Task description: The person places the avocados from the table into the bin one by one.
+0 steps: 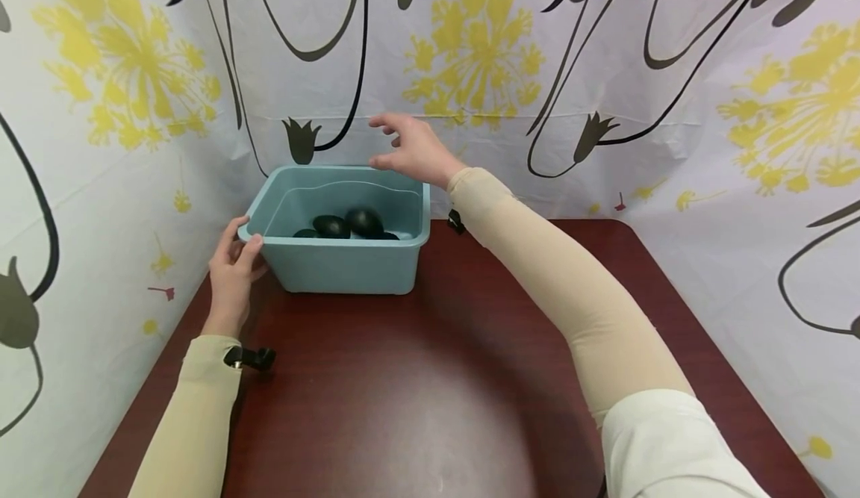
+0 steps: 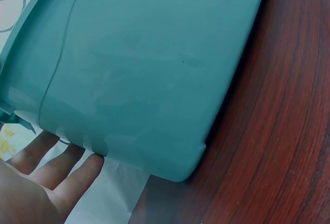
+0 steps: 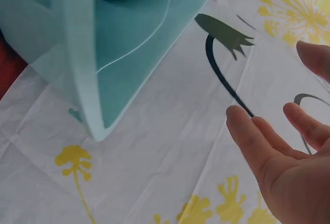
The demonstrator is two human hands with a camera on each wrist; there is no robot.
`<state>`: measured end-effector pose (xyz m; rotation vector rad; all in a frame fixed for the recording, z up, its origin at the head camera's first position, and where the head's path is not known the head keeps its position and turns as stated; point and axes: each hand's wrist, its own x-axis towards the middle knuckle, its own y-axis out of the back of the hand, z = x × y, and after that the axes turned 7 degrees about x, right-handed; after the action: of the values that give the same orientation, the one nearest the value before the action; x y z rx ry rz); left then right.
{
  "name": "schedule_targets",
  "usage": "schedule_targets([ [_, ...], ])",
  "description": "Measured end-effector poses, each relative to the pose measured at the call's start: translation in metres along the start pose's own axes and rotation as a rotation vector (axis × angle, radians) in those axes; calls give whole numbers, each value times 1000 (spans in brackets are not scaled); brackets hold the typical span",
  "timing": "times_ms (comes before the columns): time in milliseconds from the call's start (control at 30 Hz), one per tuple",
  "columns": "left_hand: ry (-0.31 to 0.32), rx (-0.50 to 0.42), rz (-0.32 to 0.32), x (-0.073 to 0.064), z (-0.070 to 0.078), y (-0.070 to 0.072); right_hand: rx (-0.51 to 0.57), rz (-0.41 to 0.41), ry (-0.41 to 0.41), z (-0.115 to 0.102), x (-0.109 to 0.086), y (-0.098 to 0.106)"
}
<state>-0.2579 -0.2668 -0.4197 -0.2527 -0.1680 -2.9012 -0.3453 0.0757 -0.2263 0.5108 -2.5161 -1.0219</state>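
Observation:
A blue-green plastic bin (image 1: 343,265) stands at the back left of the table. Several dark green, egg-shaped things that look like avocados (image 1: 331,226) lie inside it, partly hidden by the front wall. My left hand (image 1: 233,274) grips the bin's front left corner, thumb at the rim; in the left wrist view its fingers (image 2: 64,164) touch the bin wall. Above the back right of the bin, my right hand (image 1: 418,148) is raised with spread, slightly bent fingers. Nothing is in it, and the right wrist view shows it apart from the bin.
Under the bin is a dark red-brown wooden table (image 1: 376,393). White cloth (image 1: 484,57) printed with yellow flowers and dark stems hangs behind and along both sides. Black wrist cameras (image 1: 250,358) are worn on both sleeved arms.

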Motion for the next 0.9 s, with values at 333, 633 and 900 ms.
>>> schedule_targets([
  [333, -10, 1, 6, 2, -5, -1, -23, 48, -41, 24, -10, 16],
  [633, -1, 10, 1, 2, -6, 0, -34, 71, -18, 52, -27, 31],
  [900, -15, 21, 4, 1, -7, 0, -37, 96, -47, 77, -33, 40],
])
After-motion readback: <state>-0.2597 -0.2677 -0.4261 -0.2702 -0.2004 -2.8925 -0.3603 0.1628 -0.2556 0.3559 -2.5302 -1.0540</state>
